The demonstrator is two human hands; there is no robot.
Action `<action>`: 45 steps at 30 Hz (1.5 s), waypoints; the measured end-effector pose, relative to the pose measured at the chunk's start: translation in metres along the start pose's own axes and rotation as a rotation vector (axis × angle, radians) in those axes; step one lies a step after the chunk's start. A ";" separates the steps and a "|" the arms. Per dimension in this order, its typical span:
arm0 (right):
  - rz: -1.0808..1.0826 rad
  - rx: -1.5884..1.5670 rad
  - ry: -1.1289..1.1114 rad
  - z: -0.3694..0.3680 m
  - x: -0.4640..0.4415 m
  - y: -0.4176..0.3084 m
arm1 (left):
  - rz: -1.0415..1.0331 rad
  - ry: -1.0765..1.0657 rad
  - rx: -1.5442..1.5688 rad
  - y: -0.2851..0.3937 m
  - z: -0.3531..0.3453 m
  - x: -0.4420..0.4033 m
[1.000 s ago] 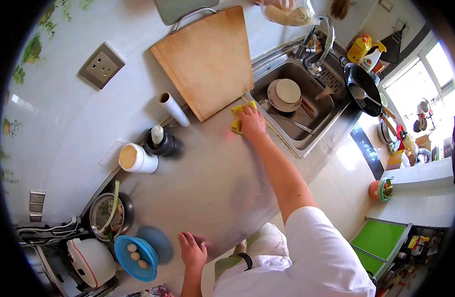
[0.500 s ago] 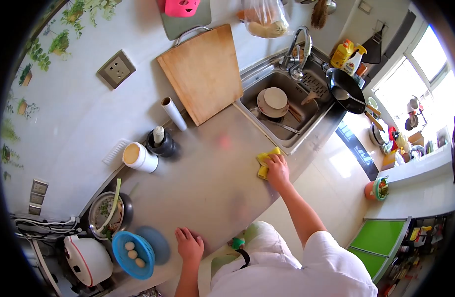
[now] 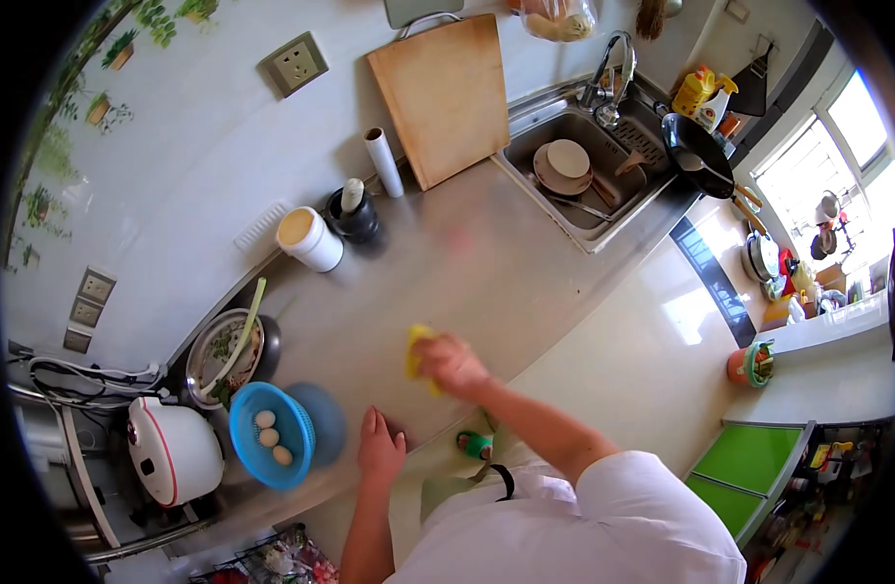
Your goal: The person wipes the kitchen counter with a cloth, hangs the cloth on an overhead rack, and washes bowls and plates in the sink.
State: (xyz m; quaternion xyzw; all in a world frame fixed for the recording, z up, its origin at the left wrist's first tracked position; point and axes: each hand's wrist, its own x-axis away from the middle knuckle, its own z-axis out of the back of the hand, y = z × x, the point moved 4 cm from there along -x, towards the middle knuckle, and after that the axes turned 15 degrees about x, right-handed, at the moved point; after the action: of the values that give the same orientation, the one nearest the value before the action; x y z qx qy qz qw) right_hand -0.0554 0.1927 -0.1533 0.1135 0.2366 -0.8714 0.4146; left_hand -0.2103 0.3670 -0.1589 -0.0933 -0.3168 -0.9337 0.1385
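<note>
Head view: we've got the yellow cloth (image 3: 416,356) in the right hand (image 3: 454,368), fingers bent over it. Cloth sits at the fingertip end, out to the picture-left of the knuckles, with part sticking out above and below the fingers. Both are motion-blurred, so we can't tell exact finger placement or whether the cloth is pressed on the table (image 3: 525,273). Left hand (image 3: 380,450) is at the near table edge, below and slightly left of the cloth, well apart from it, fingers extended and close together, thumb off to the side. Blue basket (image 3: 256,399) with three eggs (image 3: 269,437) is picture-left of the left hand, near it. Metal bowl (image 3: 197,352) is just beyond the basket; white container (image 3: 317,246) and black mortar (image 3: 355,228) stand along the wall; sink (image 3: 595,232) is well off to picture-right.
</note>
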 end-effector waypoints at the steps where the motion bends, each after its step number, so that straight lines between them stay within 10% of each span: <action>1: -0.086 -0.015 0.015 0.013 0.004 0.026 | -0.031 -0.004 -0.029 -0.001 -0.002 0.004; 10: -0.694 0.349 0.012 0.092 0.026 0.165 | -0.113 -0.015 -0.041 -0.010 -0.004 0.008; 14: -0.215 0.188 0.304 0.039 -0.021 0.077 | -0.112 -0.021 -0.065 -0.012 -0.009 0.009; 18: 0.104 0.106 -0.001 -0.040 -0.046 -0.053 | -0.108 -0.029 -0.137 -0.015 -0.011 0.009; 22: -0.092 0.131 -0.209 -0.049 -0.045 -0.096 | -0.094 -0.128 -0.146 -0.007 -0.001 0.011; 37: -0.677 0.523 0.104 0.055 0.014 0.143 | -0.083 -0.021 -0.067 -0.011 -0.006 0.016; 45: 0.040 0.161 -0.014 0.001 0.049 -0.079 | -0.093 0.009 -0.051 -0.007 -0.007 0.015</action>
State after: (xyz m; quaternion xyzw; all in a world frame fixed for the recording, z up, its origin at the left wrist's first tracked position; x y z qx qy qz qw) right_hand -0.1479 0.2025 -0.1471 0.1452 0.1606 -0.8798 0.4232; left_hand -0.2276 0.3648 -0.1639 -0.0779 -0.2961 -0.9473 0.0938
